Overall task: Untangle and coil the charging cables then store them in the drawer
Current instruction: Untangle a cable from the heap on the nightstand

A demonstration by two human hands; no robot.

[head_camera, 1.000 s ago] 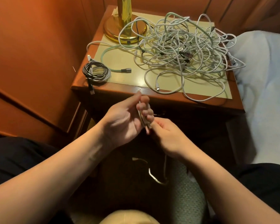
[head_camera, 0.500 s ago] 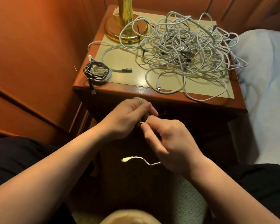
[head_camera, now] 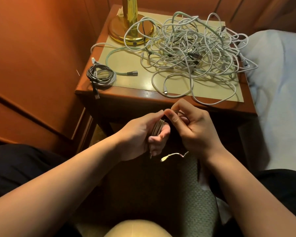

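Note:
My left hand (head_camera: pixel 140 135) holds a small coil of white cable (head_camera: pixel 156 129), its turns wound round the fingers, in front of the nightstand. My right hand (head_camera: pixel 191 129) pinches a strand of the same cable near the top of the coil. The cable's loose end with a white plug (head_camera: pixel 164 158) hangs below both hands. A big tangle of white and pale green cables (head_camera: pixel 191 52) covers the nightstand top (head_camera: pixel 126 65). A coiled black and white cable bundle (head_camera: pixel 101 76) lies at the front left corner. The drawer is not visible.
A brass lamp base (head_camera: pixel 128 29) stands at the back left of the nightstand, with cables looped over it. An orange wall panel (head_camera: pixel 32 57) is to the left and a white bed cover (head_camera: pixel 280 91) to the right. My dark-clothed legs frame a patterned carpet (head_camera: pixel 198 202).
My right hand rose from below the coil to its top, carrying the strand up. The dangling tail got shorter and its plug shifted right. My left hand turned, showing the wound turns.

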